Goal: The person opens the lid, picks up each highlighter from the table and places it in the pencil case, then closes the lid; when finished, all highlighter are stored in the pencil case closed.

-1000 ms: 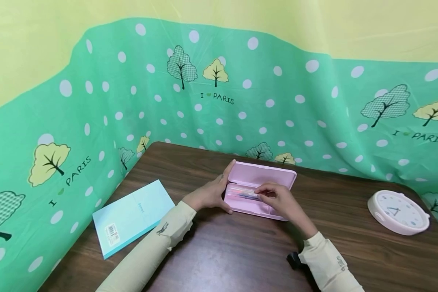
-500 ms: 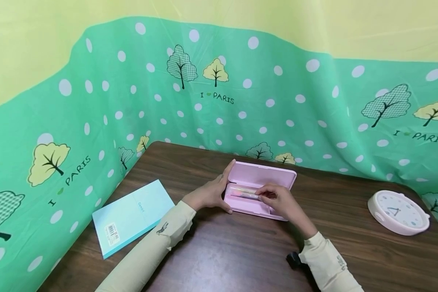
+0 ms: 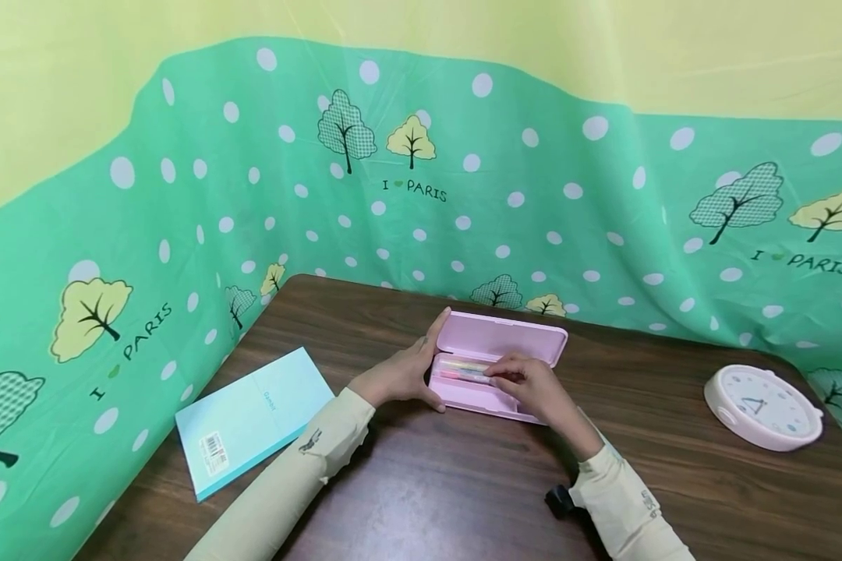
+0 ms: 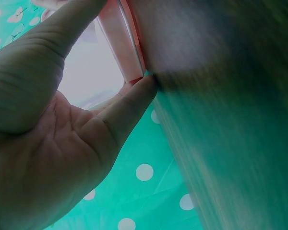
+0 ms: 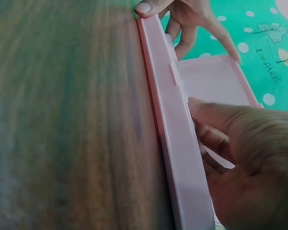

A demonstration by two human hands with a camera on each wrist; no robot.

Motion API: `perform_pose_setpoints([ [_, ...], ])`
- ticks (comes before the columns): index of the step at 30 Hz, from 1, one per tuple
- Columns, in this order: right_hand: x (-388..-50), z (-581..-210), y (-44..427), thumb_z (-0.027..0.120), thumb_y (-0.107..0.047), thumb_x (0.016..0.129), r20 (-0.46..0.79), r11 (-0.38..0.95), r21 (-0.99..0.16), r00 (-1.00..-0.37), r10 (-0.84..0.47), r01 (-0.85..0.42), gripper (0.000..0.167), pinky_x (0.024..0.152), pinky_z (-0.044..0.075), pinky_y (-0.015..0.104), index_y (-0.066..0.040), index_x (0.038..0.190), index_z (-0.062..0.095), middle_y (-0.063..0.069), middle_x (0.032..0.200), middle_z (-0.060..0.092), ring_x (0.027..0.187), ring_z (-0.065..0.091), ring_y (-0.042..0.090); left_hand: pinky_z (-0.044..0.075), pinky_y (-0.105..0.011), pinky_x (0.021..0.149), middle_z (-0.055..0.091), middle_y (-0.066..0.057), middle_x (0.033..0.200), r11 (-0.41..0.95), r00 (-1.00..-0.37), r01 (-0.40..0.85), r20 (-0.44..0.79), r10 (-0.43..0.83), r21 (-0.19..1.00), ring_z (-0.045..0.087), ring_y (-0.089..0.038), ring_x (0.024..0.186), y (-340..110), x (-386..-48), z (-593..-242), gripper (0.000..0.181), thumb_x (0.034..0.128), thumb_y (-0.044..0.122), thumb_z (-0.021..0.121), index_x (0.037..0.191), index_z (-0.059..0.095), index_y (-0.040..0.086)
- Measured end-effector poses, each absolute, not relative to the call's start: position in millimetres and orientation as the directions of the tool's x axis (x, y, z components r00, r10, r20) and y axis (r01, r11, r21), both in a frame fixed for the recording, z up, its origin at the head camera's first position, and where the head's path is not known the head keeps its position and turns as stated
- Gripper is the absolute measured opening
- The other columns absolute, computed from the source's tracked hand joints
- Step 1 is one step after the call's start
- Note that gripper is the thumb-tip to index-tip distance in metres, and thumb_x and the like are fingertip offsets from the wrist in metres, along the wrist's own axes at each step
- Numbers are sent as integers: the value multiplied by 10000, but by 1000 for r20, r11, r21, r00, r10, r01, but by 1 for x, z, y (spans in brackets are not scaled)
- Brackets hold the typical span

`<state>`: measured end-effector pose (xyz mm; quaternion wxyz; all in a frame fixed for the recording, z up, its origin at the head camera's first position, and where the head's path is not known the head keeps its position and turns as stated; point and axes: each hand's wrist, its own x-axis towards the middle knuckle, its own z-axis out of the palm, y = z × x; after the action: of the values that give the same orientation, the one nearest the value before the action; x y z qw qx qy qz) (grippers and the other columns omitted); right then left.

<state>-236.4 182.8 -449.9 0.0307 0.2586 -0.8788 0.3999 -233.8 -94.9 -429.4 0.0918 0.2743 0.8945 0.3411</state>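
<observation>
A pink pencil case [image 3: 473,396] lies on the table in the head view, its lid [image 3: 498,336] raised at the back. Several slim pens [image 3: 461,368] with coloured tips lie along its rear compartment. My left hand [image 3: 405,374] holds the case's left end, thumb at the near corner and a finger up against the lid. My right hand [image 3: 536,388] reaches into the case, thumb and fingers pinching at the right ends of the pens. In the right wrist view, the case's front wall [image 5: 175,134] hides what those fingertips hold.
A light blue boxed notebook [image 3: 256,421] with a barcode lies at the left of the dark wood table [image 3: 421,491]. At the right rests a pale pink round clock [image 3: 765,409]. A green and yellow curtain [image 3: 463,195] hangs behind and at the left.
The pens have shifted slightly within the compartment under my right fingers. My left hand keeps its hold on the case. The head view has moved a little.
</observation>
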Motion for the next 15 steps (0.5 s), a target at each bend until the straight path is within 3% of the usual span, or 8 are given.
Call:
perform_pose_setpoints([
  [10,-233,-445,185,810,-3,962,259,513,-744,-892,-371,-429,140,834,568,239,11,1101,823,127,1090,762,976,680,203,419,-522,1193,236,-279,1736,610,-830,435,32,557,662,462,-438,1484,-94,-234,-431,1561,755,234,1035,1707,-203,219],
  [15,-231,-444,188,794,7,972,270,503,-758,-902,-338,-415,184,810,558,220,53,1149,795,122,1032,755,923,659,159,422,-518,1190,243,-283,1731,605,-828,438,37,560,665,468,-436,1481,-95,-234,-431,1567,750,223,1038,1708,-201,210],
])
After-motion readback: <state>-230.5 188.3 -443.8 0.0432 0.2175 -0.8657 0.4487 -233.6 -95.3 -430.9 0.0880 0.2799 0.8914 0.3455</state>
